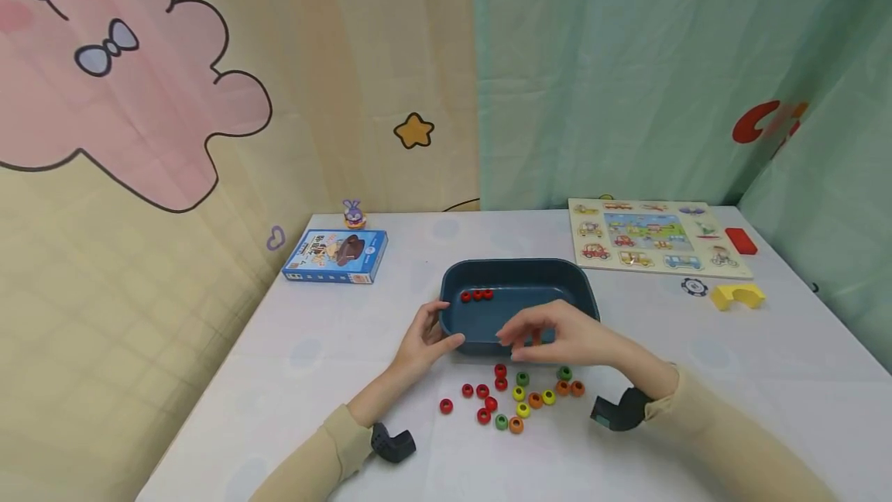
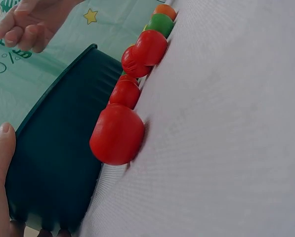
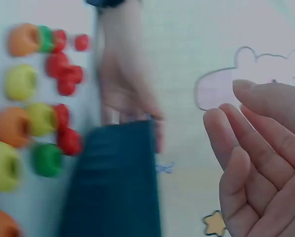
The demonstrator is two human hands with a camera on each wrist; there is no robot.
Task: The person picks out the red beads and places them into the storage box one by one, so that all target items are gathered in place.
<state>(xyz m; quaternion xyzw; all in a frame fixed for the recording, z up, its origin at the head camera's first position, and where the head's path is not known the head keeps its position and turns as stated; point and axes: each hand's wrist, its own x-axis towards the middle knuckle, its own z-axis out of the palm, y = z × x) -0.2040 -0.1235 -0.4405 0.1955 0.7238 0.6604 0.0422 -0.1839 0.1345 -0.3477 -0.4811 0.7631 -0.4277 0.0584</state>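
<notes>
A dark teal tray (image 1: 519,266) stands on the table, with three red beads (image 1: 477,295) in a row inside at its left. My left hand (image 1: 420,339) grips the tray's left near corner, the thumb at the rim. Over the tray's near side hovers my right hand (image 1: 557,331), fingers loosely bent; in the right wrist view nothing shows between its fingers (image 3: 221,131). Loose beads lie in front of the tray: several red beads (image 1: 483,391), orange beads (image 1: 535,400), yellow beads (image 1: 523,410) and green beads (image 1: 502,422).
At the back left are a blue box (image 1: 334,256) and a small purple rabbit figure (image 1: 354,215). A picture puzzle board (image 1: 648,238) lies at the back right, near a red block (image 1: 741,241), a yellow arch block (image 1: 737,297) and a round black-and-white piece (image 1: 694,287).
</notes>
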